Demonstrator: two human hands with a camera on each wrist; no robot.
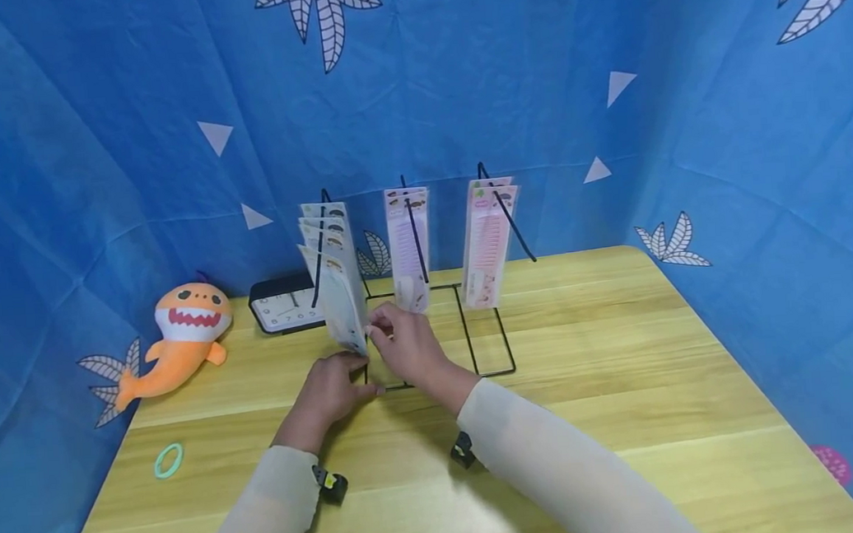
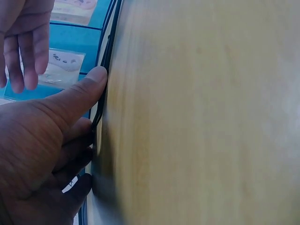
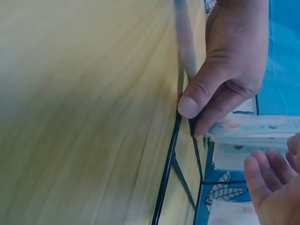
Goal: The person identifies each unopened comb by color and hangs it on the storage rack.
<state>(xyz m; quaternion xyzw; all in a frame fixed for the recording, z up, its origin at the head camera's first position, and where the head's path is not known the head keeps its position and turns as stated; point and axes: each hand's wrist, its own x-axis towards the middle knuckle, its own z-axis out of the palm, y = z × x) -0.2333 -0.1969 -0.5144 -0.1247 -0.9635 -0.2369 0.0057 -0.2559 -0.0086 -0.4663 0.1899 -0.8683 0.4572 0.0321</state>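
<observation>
A black wire display rack [image 1: 512, 351] stands on the table with packaged combs on its hooks. Several pale green packaged combs [image 1: 334, 285] hang on its left hook, seen nearly edge-on. My left hand [image 1: 329, 391] grips the rack's front left base corner, the thumb lying on the front wire and the fingers curled behind it. With my right hand [image 1: 407, 346] I pinch the lower edge of the front green packaged comb; the very fingertips are partly hidden. Purple packaged combs [image 1: 406, 251] hang on the middle hook and pink packaged combs [image 1: 486, 250] on the right one.
Behind the green packets stands a black-framed clock [image 1: 286, 305]. An orange shark plush [image 1: 182, 337] lies at the table's left edge, with a mint green ring [image 1: 168, 460] nearer me. Blue patterned cloth [image 1: 533, 86] surrounds the wooden table [image 1: 628, 384].
</observation>
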